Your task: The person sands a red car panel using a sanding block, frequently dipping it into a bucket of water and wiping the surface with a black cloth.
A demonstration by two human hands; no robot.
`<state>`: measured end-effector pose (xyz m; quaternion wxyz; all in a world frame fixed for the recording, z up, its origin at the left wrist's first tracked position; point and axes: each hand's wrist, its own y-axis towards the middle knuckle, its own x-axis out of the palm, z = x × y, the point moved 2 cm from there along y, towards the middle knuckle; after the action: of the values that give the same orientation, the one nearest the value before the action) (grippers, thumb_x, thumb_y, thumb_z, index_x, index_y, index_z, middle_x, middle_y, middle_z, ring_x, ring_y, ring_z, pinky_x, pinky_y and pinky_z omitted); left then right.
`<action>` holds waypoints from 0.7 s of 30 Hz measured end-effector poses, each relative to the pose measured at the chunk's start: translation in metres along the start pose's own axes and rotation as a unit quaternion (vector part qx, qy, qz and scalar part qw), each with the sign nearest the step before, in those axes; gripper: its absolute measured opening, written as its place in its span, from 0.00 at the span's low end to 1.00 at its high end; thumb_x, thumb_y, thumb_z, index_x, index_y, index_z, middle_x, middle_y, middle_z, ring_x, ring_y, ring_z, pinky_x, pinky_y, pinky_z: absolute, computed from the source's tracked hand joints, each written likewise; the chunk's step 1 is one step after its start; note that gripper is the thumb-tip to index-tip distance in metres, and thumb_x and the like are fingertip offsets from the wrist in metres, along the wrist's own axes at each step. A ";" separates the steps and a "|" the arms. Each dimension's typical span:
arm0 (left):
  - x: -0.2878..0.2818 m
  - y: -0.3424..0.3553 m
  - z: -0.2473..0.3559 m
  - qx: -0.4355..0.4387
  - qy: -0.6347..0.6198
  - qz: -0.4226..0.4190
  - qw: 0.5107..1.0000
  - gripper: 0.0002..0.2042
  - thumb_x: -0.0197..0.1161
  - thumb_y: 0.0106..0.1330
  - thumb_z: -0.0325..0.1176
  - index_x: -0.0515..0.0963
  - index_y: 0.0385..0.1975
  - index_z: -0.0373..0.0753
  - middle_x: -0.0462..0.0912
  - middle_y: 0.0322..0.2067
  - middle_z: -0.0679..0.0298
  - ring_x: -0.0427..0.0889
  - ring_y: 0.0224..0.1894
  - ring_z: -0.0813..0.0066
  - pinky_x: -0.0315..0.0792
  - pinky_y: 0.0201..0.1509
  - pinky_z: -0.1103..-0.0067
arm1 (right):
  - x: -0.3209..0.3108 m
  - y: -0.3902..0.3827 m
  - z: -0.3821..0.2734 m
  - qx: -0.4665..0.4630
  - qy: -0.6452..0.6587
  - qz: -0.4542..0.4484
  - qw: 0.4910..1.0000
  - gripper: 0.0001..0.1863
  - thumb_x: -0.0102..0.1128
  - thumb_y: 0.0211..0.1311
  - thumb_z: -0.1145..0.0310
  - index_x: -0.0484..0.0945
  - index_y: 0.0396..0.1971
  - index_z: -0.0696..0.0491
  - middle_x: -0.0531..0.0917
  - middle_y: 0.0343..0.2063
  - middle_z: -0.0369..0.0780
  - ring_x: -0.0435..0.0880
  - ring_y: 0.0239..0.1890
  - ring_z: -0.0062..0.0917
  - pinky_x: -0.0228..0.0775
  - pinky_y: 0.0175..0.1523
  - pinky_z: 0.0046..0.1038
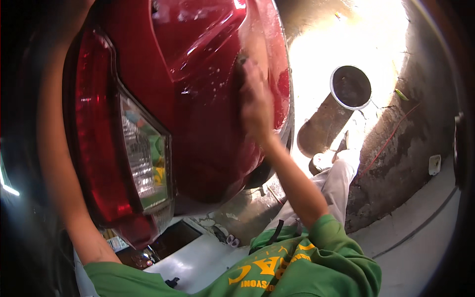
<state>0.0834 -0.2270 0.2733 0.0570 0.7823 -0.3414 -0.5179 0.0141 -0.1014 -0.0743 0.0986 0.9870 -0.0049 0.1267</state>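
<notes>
My right hand [256, 101] presses against the wet, glossy dark-red car panel [203, 114], its fingers close together and blurred by motion. A dark edge shows under the fingertips; what it belongs to I cannot make out. Water drops dot the paint beside this hand. My left arm [54, 153] reaches up along the far side of the car's lamp, and its hand lies beyond the view. Between my arms is the lamp unit [141, 153], with a long red lens and a clear section.
On the brightly lit concrete floor to the right stands a round bucket [356, 107]. A thin red cord [391, 136] crosses the ground near a pale wall [410, 218]. A pair of slippers [232, 241] lies below the car. My legs and foot are beside the bucket.
</notes>
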 end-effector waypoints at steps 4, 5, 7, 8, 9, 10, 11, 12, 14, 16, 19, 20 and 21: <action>-0.007 0.011 -0.082 0.149 0.111 -0.088 0.978 0.09 0.63 0.68 0.37 0.81 0.44 0.45 0.82 0.43 0.65 0.80 0.49 0.73 0.70 0.55 0.77 | 0.003 -0.141 -0.046 -0.015 -0.022 -0.103 0.994 0.43 0.57 0.57 0.76 0.53 0.74 0.62 0.50 0.76 0.55 0.43 0.79 0.50 0.27 0.77 0.55; -0.005 0.012 -0.107 0.297 0.207 -0.155 0.919 0.16 0.55 0.74 0.34 0.80 0.58 0.50 0.80 0.53 0.68 0.78 0.59 0.76 0.68 0.64 0.78 | 0.003 -0.161 -0.049 -0.012 -0.015 -0.103 0.994 0.43 0.57 0.57 0.76 0.53 0.74 0.62 0.50 0.76 0.55 0.43 0.79 0.50 0.27 0.77 0.55; 0.003 0.011 -0.093 0.169 0.123 -0.172 0.963 0.17 0.55 0.74 0.32 0.79 0.60 0.51 0.79 0.53 0.68 0.78 0.59 0.75 0.69 0.64 0.78 | -0.006 -0.165 -0.047 0.020 -0.036 -0.147 0.988 0.42 0.56 0.59 0.74 0.52 0.74 0.63 0.48 0.76 0.56 0.41 0.79 0.50 0.26 0.77 0.55; 0.005 0.009 -0.088 0.036 0.038 -0.193 0.980 0.19 0.54 0.73 0.30 0.78 0.61 0.53 0.79 0.53 0.68 0.78 0.59 0.73 0.69 0.64 0.77 | -0.002 -0.135 -0.023 0.011 -0.041 -0.114 0.993 0.42 0.54 0.61 0.73 0.49 0.74 0.63 0.48 0.75 0.56 0.41 0.79 0.51 0.25 0.77 0.55; 0.000 0.011 -0.090 0.042 0.045 -0.200 0.978 0.19 0.54 0.73 0.30 0.78 0.61 0.53 0.79 0.53 0.68 0.78 0.59 0.73 0.69 0.64 0.77 | 0.001 -0.082 -0.013 0.021 -0.059 -0.091 0.994 0.39 0.51 0.66 0.71 0.48 0.75 0.61 0.49 0.75 0.56 0.43 0.78 0.51 0.28 0.77 0.56; 0.001 0.011 -0.096 0.135 0.110 -0.189 0.966 0.24 0.57 0.68 0.24 0.77 0.62 0.54 0.79 0.53 0.66 0.79 0.57 0.69 0.73 0.62 0.76 | 0.001 -0.029 0.011 0.015 -0.058 -0.058 0.997 0.34 0.45 0.72 0.69 0.49 0.75 0.59 0.49 0.76 0.53 0.46 0.78 0.49 0.32 0.77 0.57; 0.005 0.015 -0.098 0.229 0.171 -0.171 0.943 0.30 0.60 0.62 0.18 0.75 0.64 0.55 0.80 0.52 0.64 0.80 0.55 0.65 0.77 0.59 0.74 | 0.001 0.023 0.040 0.040 -0.060 -0.053 0.996 0.31 0.41 0.76 0.66 0.51 0.75 0.58 0.52 0.76 0.50 0.48 0.78 0.47 0.37 0.76 0.57; 0.006 0.021 -0.095 0.237 0.164 -0.169 0.943 0.30 0.60 0.62 0.18 0.75 0.64 0.55 0.80 0.52 0.64 0.80 0.55 0.65 0.77 0.59 0.74 | 0.001 0.069 0.066 0.053 -0.041 -0.048 0.997 0.31 0.41 0.77 0.65 0.51 0.75 0.58 0.53 0.75 0.50 0.49 0.78 0.47 0.38 0.76 0.57; 0.007 0.017 -0.086 0.350 0.272 -0.160 0.882 0.22 0.63 0.65 0.23 0.79 0.59 0.48 0.82 0.48 0.64 0.81 0.52 0.69 0.76 0.57 0.76 | -0.001 0.082 0.091 0.054 -0.033 -0.037 0.997 0.31 0.41 0.77 0.64 0.51 0.75 0.58 0.55 0.75 0.50 0.50 0.77 0.46 0.39 0.76 0.57; -0.002 0.013 -0.076 0.223 0.176 -0.176 0.943 0.16 0.64 0.67 0.27 0.81 0.54 0.44 0.82 0.45 0.65 0.81 0.50 0.72 0.74 0.56 0.78 | 0.009 0.032 0.060 0.025 0.006 -0.024 0.999 0.31 0.41 0.76 0.66 0.51 0.75 0.58 0.54 0.75 0.49 0.49 0.78 0.46 0.39 0.76 0.56; 0.001 0.008 -0.059 0.033 0.027 -0.176 0.983 0.10 0.66 0.68 0.33 0.82 0.46 0.38 0.83 0.41 0.65 0.81 0.48 0.76 0.71 0.55 0.80 | -0.012 -0.117 0.019 0.056 0.005 -0.070 0.996 0.38 0.48 0.67 0.72 0.49 0.76 0.59 0.47 0.76 0.54 0.42 0.79 0.48 0.32 0.76 0.56; 0.003 0.006 -0.058 -0.018 -0.005 -0.170 0.985 0.10 0.67 0.69 0.35 0.82 0.42 0.36 0.83 0.39 0.65 0.80 0.47 0.77 0.70 0.55 0.81 | -0.015 -0.144 0.008 0.128 0.012 -0.102 0.986 0.39 0.50 0.65 0.73 0.49 0.75 0.59 0.49 0.76 0.54 0.43 0.79 0.48 0.30 0.76 0.57; -0.001 0.006 -0.056 -0.016 -0.004 -0.170 0.985 0.10 0.67 0.69 0.35 0.82 0.42 0.36 0.83 0.39 0.65 0.80 0.47 0.77 0.70 0.55 0.81 | -0.017 -0.132 0.014 0.128 0.014 -0.100 0.987 0.39 0.50 0.65 0.73 0.49 0.75 0.59 0.49 0.76 0.54 0.43 0.79 0.48 0.30 0.76 0.57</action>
<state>0.1279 -0.2455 0.3020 -0.0205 0.8261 -0.1951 -0.5283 0.0053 0.0247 -0.1174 -0.0163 0.9851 0.1117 0.1297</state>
